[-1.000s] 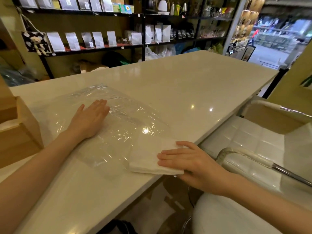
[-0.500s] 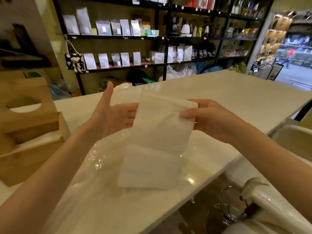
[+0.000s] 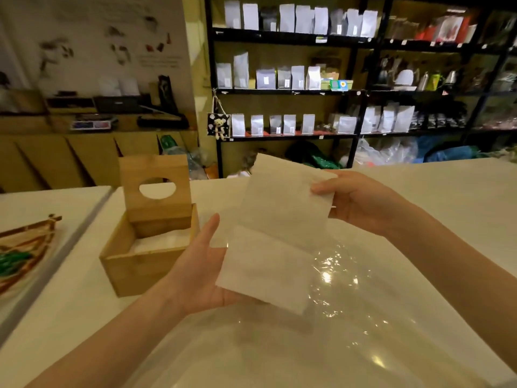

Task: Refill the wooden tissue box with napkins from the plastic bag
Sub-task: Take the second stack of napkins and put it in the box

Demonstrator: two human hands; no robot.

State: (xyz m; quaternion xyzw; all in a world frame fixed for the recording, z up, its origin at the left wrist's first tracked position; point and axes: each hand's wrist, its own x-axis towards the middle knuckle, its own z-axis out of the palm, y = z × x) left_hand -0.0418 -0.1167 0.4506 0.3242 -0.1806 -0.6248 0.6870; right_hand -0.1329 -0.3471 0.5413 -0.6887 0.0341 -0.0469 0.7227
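Note:
A white napkin (image 3: 279,228) hangs unfolded in the air above the counter. My right hand (image 3: 361,204) pinches its upper right corner. My left hand (image 3: 201,275) lies palm up under its folded lower half. The wooden tissue box (image 3: 131,264) stands on the counter to the left, its base open with white napkins inside. Its lid (image 3: 156,189), with an oval hole, stands upright in the back of the box. The clear plastic bag (image 3: 349,298) lies flat on the counter under my hands.
The white counter (image 3: 447,197) stretches right and back. A woven tray (image 3: 25,247) with green items sits on a second counter at the far left. Dark shelves (image 3: 293,91) with white pouches stand behind.
I lifted the napkin off the counter and let it unfold. My left hand left the bag and came under the napkin's lower half. The view swung left, showing the whole tissue box.

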